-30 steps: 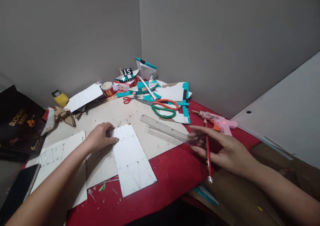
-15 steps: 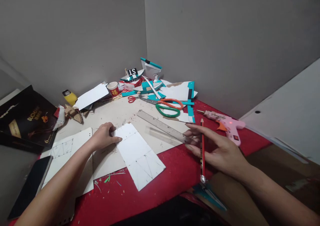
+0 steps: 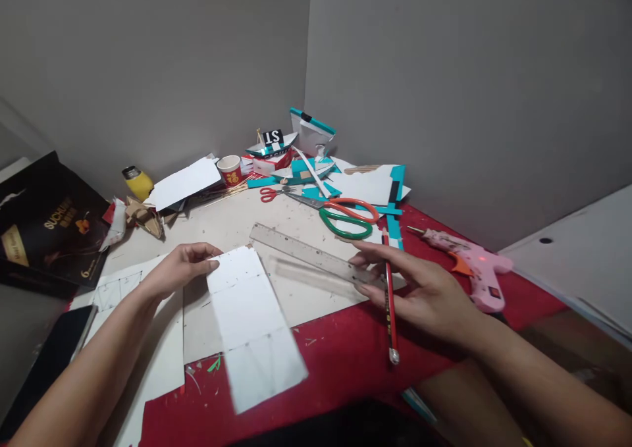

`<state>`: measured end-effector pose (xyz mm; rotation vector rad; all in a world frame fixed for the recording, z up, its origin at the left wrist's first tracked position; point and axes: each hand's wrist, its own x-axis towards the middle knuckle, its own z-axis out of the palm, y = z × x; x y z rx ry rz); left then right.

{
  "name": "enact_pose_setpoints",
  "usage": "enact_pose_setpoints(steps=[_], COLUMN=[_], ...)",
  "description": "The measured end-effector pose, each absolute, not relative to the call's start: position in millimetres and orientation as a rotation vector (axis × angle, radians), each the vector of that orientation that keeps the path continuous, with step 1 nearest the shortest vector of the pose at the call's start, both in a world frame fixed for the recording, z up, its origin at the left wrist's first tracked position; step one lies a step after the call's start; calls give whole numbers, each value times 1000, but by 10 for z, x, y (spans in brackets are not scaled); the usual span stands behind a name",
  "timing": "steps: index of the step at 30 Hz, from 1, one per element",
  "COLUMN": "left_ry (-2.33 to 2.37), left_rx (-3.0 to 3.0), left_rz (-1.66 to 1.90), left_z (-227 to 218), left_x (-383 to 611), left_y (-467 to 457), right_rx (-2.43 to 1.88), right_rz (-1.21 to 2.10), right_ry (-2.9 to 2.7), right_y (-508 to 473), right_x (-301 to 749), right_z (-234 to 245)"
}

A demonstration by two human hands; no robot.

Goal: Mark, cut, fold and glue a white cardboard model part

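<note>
Card: the long white card strip (image 3: 251, 322), faintly ruled in pencil, lay lengthwise toward me. Its far half was on the beige cardboard mat (image 3: 232, 220) and its near end reached out over the red tablecloth (image 3: 345, 355).
Left hand: my left hand (image 3: 180, 269) pinched the strip's far left corner, fingertips bunched on top. Whether my thumb sat under the edge I could not tell.
Right hand: my right hand (image 3: 424, 295) was stretched out low, fingers long and close together. The red pencil (image 3: 391, 328) was clamped between two of them, point away from me.
Ruler: the clear plastic ruler (image 3: 306, 253) lay slantwise just beyond the strip, and my right fingertips rested on its near end.
Doing it well: I judged that a one-corner pinch left the strip free to swing, so flat pressure on the card would steady it better. The ruler likewise wanted pressing nearer its middle than its tip.
Around: the orange-and-green-handled scissors (image 3: 345, 216) lay beyond the ruler and the pink glue gun (image 3: 474, 269) near my right hand. A larger white sheet with a pencilled grid (image 3: 111, 292) sat by my left wrist, and teal-and-white paper offcuts (image 3: 375, 184) were heaped toward the corner.
</note>
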<state>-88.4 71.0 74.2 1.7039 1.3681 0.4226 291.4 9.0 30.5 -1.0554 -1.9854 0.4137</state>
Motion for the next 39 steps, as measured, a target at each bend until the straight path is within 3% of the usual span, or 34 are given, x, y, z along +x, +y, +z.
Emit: enact_pose_setpoints(steps=[9, 18, 25, 30, 34, 39], left_ry=[1387, 1667, 1120, 1155, 1266, 1296], left_rx=[1752, 1877, 1752, 1540, 1318, 1172], left_rz=[359, 577, 259, 537, 823, 808], left_z=[626, 823, 975, 886, 797, 727], left_x=[-870, -819, -578, -611, -693, -644], left_y=[697, 693, 733, 820, 886, 911], right_rx=[-844, -755, -579, -679, -818, -905], right_rz=[380, 510, 405, 223, 502, 1098], right_ry=[-2335, -2520, -2568, -2248, -1807, -1487], right_y=[533, 821, 1087, 1084, 820, 584], right_x=[2696, 2604, 2394, 2211, 2054, 1841], right_z=[530, 682, 875, 878, 713, 419])
